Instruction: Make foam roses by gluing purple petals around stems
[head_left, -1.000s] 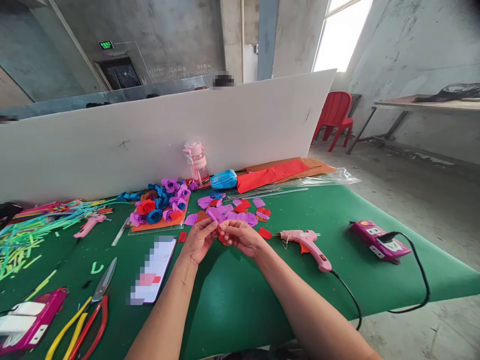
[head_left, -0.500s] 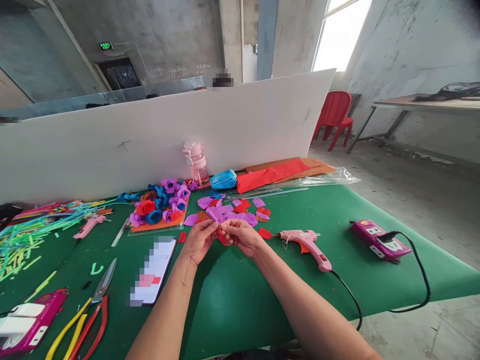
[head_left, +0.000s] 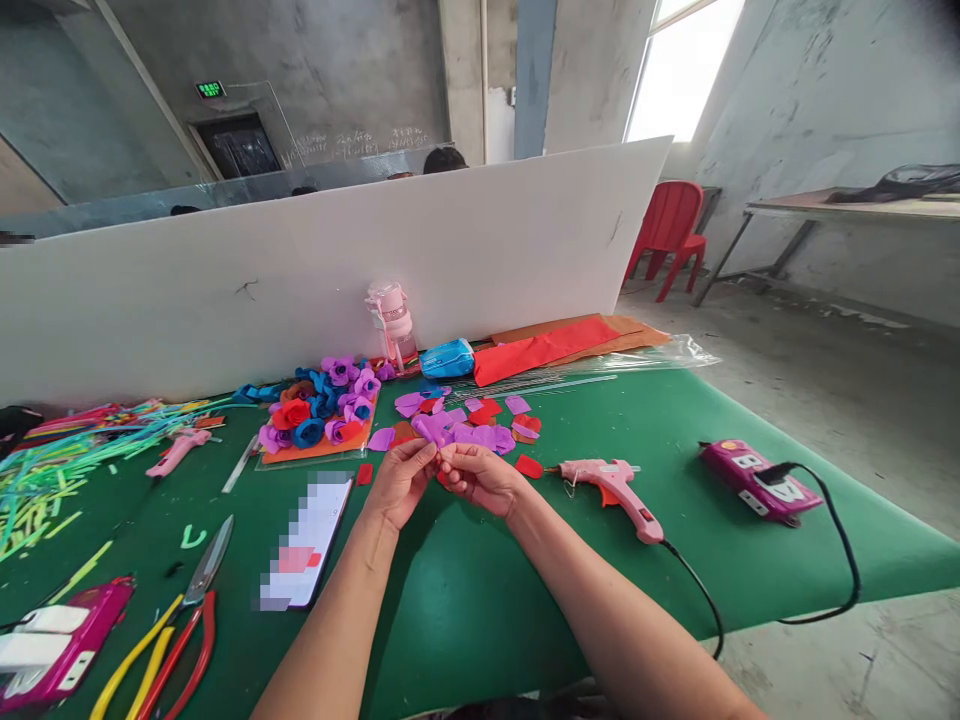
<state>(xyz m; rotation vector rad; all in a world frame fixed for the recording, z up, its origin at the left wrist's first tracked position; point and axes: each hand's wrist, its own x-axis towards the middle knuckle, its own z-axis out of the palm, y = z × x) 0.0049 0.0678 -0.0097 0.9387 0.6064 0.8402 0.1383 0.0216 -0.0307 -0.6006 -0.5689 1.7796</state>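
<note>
My left hand (head_left: 401,483) and my right hand (head_left: 482,477) meet at the middle of the green table, fingertips pinched together on a purple paper petal (head_left: 430,428). Its lower end is between the fingers of both hands; the upper part sticks out beyond them. Just past my hands lie loose purple petals (head_left: 487,437), with red petals (head_left: 529,467) and some brown ones among them. Beyond my left hand, a pile of finished-looking paper flowers (head_left: 322,400) in purple, blue and red sits on an orange sheet. A pink glue gun (head_left: 611,490) lies to the right of my right hand.
Left of my arms lie a phone (head_left: 311,540), scissors (head_left: 202,580), a second pink glue gun (head_left: 178,452) and colourful strips (head_left: 45,490). A magenta power strip (head_left: 757,480) with a black cable is at the right. A white board (head_left: 315,280), pink bottle (head_left: 392,325) and red sheet (head_left: 547,350) border the back.
Both hands stay in almost the same place, with the fingers shifting slightly on the purple petal. Nothing else on the table has visibly moved.
</note>
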